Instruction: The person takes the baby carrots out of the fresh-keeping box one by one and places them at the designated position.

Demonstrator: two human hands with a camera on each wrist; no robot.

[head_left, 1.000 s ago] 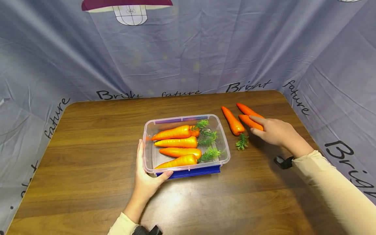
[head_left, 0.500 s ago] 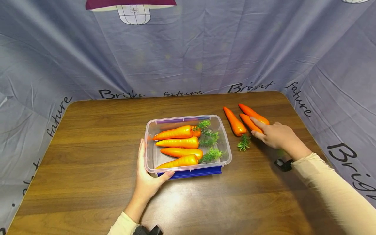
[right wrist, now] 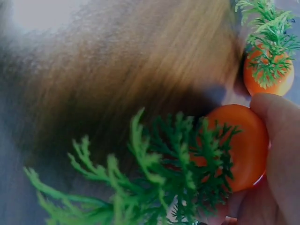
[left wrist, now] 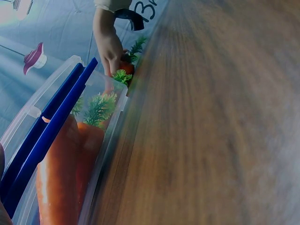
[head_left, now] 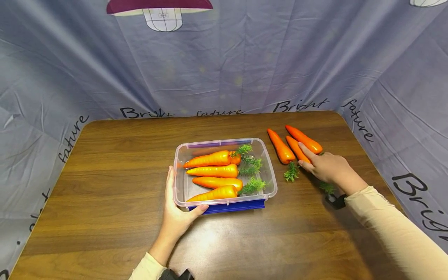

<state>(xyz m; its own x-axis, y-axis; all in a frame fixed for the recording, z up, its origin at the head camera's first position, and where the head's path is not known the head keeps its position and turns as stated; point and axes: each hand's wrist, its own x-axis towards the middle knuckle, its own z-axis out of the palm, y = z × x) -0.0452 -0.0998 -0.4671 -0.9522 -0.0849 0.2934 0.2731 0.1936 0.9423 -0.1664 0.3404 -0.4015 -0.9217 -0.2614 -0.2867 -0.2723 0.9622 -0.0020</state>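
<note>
My left hand (head_left: 176, 217) holds a clear plastic container (head_left: 177, 155) at its near left corner, thumb along the front side and fingers along the left side. Several orange toy carrots (head_left: 212, 171) with green leafy tops lie inside, tips to the left. On the table to the right, my right hand (head_left: 330, 167) pinches the middle carrot (head_left: 295, 149) of three between thumb and fingers. In the right wrist view, its round end (right wrist: 251, 145) and leafy top show beside the thumb. A carrot (head_left: 281, 147) lies to its left and another carrot (head_left: 303, 139) to its right.
The brown wooden table (head_left: 119, 163) has its back edge against a grey-blue printed curtain (head_left: 227, 70), which also hangs at both sides. A blue clip flap (head_left: 232, 207) sticks out from the container's front.
My right hand has shifted slightly down along the middle carrot, its fingers now set closer round it. The carrot at the far right shows more fully. My left hand stays on the container.
</note>
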